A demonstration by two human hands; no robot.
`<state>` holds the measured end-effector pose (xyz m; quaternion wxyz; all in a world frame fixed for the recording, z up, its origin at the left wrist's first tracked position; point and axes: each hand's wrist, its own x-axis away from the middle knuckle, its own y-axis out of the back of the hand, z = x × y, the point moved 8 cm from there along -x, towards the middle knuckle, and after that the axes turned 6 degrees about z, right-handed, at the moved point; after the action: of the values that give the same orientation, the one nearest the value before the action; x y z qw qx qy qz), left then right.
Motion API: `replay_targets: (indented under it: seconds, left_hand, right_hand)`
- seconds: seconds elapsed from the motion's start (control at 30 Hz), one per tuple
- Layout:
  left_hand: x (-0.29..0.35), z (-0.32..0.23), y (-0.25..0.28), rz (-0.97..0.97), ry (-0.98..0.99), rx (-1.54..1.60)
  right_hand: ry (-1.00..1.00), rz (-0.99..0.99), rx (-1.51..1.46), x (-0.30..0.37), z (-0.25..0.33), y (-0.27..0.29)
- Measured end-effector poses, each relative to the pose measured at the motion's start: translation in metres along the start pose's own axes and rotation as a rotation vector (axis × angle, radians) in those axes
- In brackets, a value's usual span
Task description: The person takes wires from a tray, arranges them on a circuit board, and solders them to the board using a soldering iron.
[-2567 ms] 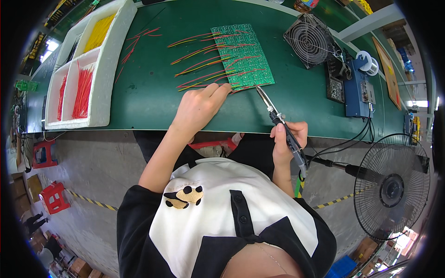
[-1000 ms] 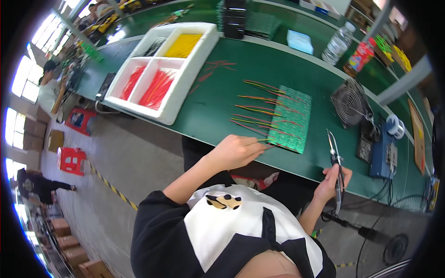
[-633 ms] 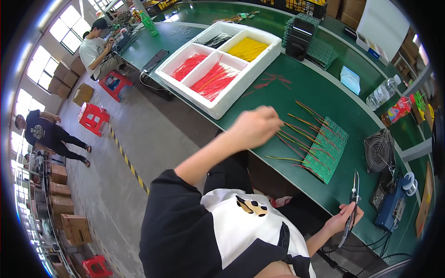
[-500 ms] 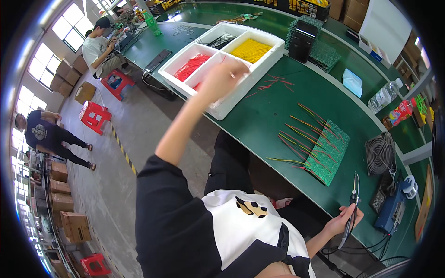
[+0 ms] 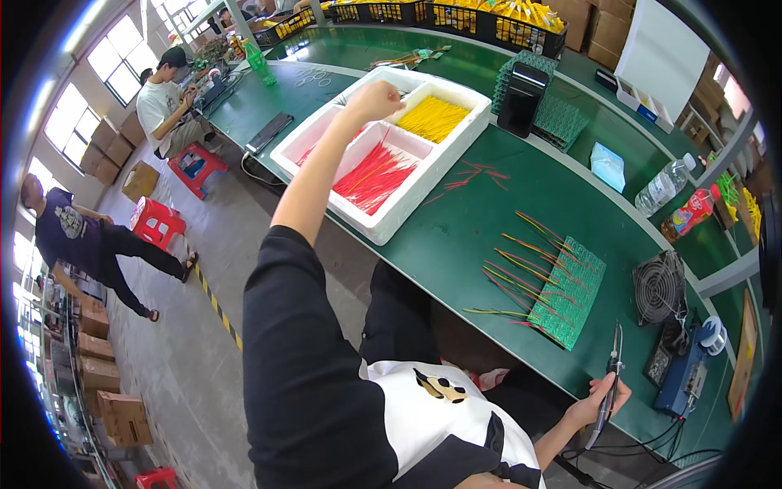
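Note:
My left hand (image 5: 376,102) is over the white foam box (image 5: 381,231), above its back compartment, with the fingers curled together. Whatever those fingers may hold is hidden. Red wires (image 5: 375,178) fill the near compartment, and yellow wires (image 5: 434,118) lie in the one to the right. In my right hand (image 5: 601,398) is a soldering iron (image 5: 612,367), held upright with its tip pointing away from me. Beyond it to the left lies a green circuit board panel (image 5: 573,297); red, yellow and dark wires stick out from its left side.
Loose red wires (image 5: 472,175) lie on the green table (image 5: 440,236). Along the right stand a fan (image 5: 660,287), a blue soldering station (image 5: 683,376), a solder spool (image 5: 713,336) and bottles (image 5: 665,186). A black device (image 5: 523,99) stands behind the box. A person (image 5: 98,236) walks at left.
My left hand has moved from the near compartment to the back of the foam box, uncovering the red wires. The right hand still holds the soldering iron. The person at left has stepped along.

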<state>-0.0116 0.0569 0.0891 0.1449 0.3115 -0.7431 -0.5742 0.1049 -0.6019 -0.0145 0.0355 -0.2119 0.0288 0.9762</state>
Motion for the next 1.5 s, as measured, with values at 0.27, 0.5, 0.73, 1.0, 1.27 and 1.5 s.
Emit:
replay_targets:
  seconds: [0.27,0.5,0.73,1.0,1.27,1.5]
  left_hand:
    - [-0.040,-0.041,-0.071,-0.037,-0.154,0.009]
    - [-0.045,0.006,-0.073,-0.245,0.053,0.467]
    - [-0.047,0.020,-0.073,-0.237,0.146,1.041]
    - [-0.044,0.018,-0.075,-0.187,0.172,1.125]
    - [-0.041,0.005,-0.064,-0.257,0.097,0.985]
    - [-0.034,-0.011,-0.048,-0.306,0.061,1.007]
  right_hand:
    - [0.006,-0.014,0.013,0.001,-0.004,0.004]
    - [0.013,-0.009,0.043,0.001,0.001,-0.001]
    - [0.016,-0.029,0.005,-0.002,-0.003,-0.001]
    - [-0.001,-0.014,0.019,-0.001,-0.002,-0.001]
    - [0.007,-0.023,0.020,0.000,0.001,-0.002]
    - [0.020,-0.012,0.014,0.000,0.000,0.000]
